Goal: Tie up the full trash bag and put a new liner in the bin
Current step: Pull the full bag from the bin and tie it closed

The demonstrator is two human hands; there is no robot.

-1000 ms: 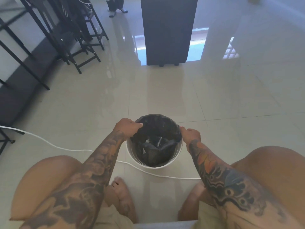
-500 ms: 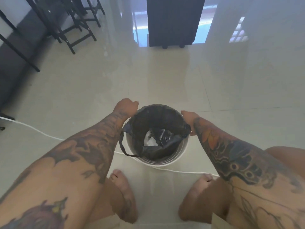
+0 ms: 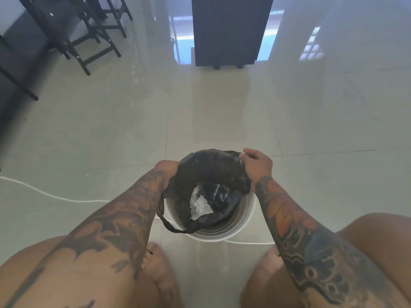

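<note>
Black trash bag (image 3: 209,174) sits partly pulled up inside white bin (image 3: 242,221) on tiled floor; left hand (image 3: 165,171) & right hand (image 3: 258,162), fingers closed, grip bag's top edge at opp. sides of bin rim. White paper (image 3: 200,206) w/in bag.

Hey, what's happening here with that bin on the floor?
A person crouched over a white bin is freeing its black trash bag. The left hand grips the bag's left edge and the right hand grips the far right edge. The bag is off the near rim, with one handle loop hanging outside. White crumpled paper and a dark ribbed item show inside. The bag is not yet tied or lifted out.
</note>
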